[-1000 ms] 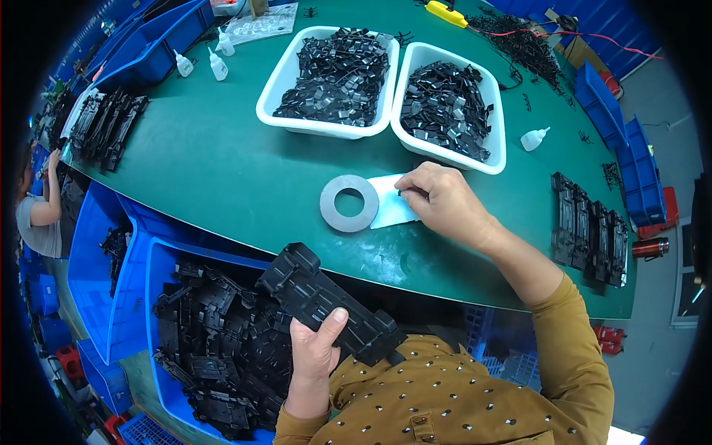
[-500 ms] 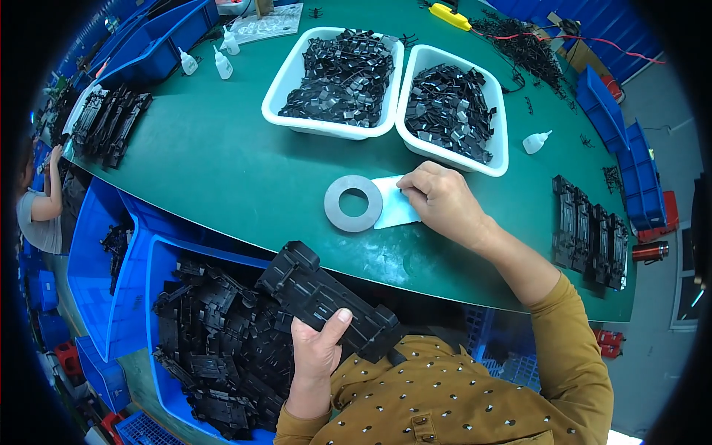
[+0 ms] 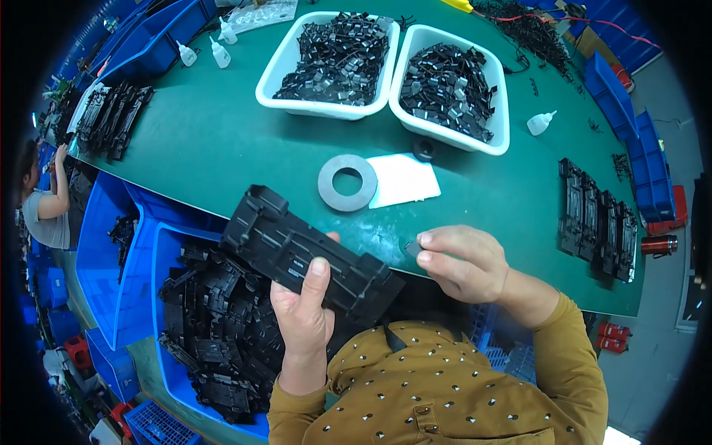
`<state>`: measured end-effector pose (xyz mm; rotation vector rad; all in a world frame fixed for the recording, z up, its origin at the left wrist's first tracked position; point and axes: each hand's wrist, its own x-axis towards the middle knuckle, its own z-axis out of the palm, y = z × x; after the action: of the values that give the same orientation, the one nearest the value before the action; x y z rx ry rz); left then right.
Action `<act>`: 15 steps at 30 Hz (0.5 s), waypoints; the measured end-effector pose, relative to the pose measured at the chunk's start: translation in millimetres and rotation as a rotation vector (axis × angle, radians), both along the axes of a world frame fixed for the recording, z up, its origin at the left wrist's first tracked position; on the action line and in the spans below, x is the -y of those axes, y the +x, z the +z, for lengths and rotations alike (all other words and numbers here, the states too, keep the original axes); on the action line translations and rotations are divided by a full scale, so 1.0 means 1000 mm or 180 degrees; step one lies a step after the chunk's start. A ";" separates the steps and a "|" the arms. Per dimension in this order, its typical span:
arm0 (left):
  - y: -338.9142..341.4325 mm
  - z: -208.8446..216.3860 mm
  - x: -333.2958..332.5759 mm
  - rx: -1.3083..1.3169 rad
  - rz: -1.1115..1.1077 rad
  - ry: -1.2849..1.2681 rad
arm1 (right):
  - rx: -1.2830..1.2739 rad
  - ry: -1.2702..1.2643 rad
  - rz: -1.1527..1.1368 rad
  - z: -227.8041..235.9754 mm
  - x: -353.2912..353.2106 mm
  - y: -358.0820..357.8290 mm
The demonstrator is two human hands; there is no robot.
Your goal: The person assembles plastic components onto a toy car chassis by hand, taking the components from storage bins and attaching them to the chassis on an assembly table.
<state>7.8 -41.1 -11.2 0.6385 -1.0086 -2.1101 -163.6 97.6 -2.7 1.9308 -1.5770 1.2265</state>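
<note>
My left hand [image 3: 302, 319] grips a long black moulded plastic part [image 3: 259, 221], thumb on top, tilted over the table's front edge. Between the thumb and fingers of my right hand [image 3: 471, 265] is a small flat grey piece [image 3: 411, 250], just right of the black part and apart from it. Beyond both hands a flat grey ring [image 3: 327, 182], like a roll of tape, lies on the green table [image 3: 222, 159]. A white sheet [image 3: 408, 180] touches its right side. Past the sheet sits a small black ring [image 3: 424, 150], close to a tub.
Two white tubs [image 3: 324, 110] [image 3: 452, 142] hold many small black pieces. Black moulded parts stand in rows at the left [image 3: 111, 122] and right [image 3: 599, 219]. A blue crate [image 3: 159, 297] below the table edge is full of them. Another person [image 3: 48, 208] works at far left.
My right hand has left the white sheet and come back toward me with the small grey piece. The black part has risen and moved a little left in my left hand.
</note>
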 end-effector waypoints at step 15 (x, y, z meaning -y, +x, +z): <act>-0.006 0.026 -0.008 -0.0355 -0.0064 -0.0272 | 0.0215 0.0163 0.0338 0.000 -0.016 0.017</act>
<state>1.4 -33.0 14.5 0.4653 -1.0405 -2.0834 -146.4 114.1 -2.7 2.0490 -1.5712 1.3189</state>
